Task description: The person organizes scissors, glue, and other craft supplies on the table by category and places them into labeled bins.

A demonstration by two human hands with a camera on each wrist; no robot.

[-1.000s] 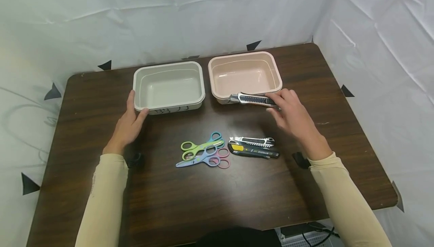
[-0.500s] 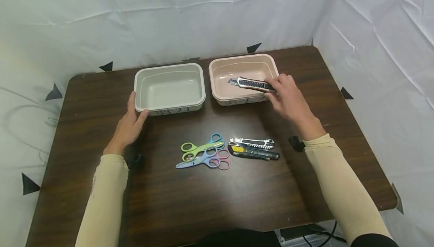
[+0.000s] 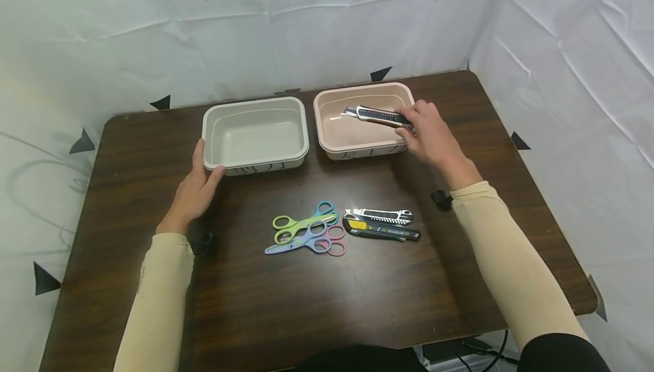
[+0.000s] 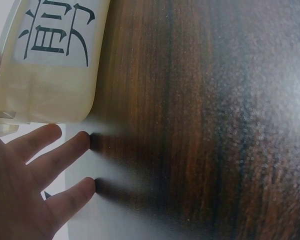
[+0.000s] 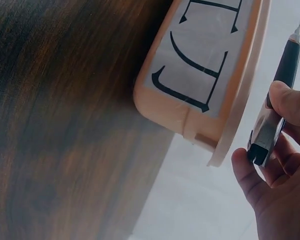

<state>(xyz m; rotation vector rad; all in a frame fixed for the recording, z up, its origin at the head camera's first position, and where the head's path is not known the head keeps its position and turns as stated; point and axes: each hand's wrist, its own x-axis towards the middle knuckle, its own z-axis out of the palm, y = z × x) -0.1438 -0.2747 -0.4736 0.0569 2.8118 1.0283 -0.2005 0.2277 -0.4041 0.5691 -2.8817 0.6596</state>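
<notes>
My right hand point(image 3: 431, 143) pinches a utility knife point(image 3: 377, 116) with a silver-and-black body and its blade out, pointing left. The knife is held level over the pink bin point(image 3: 369, 151); the right wrist view shows the thumb and fingers round its handle point(image 5: 287, 65), above the bin's rim. My left hand point(image 3: 189, 199) touches the near left corner of the pale grey-green bin point(image 3: 265, 166), fingers spread and straight, thumb by the rim. Two more utility knives, one silver point(image 3: 385, 215) and one black and yellow point(image 3: 380, 229), lie on the table.
Left of the knives on the dark wooden table point(image 3: 286, 309) lies a small pile of children's scissors point(image 3: 306, 243) with green, blue, purple and pink handles. Both bins carry labels with large characters, such as the grey-green bin's label point(image 4: 60, 35). White sheeting point(image 3: 317, 37) hangs behind the table.
My right hand has carried the utility knife from the pink bin's near edge up and back over its inside. My left hand has stayed at the grey-green bin.
</notes>
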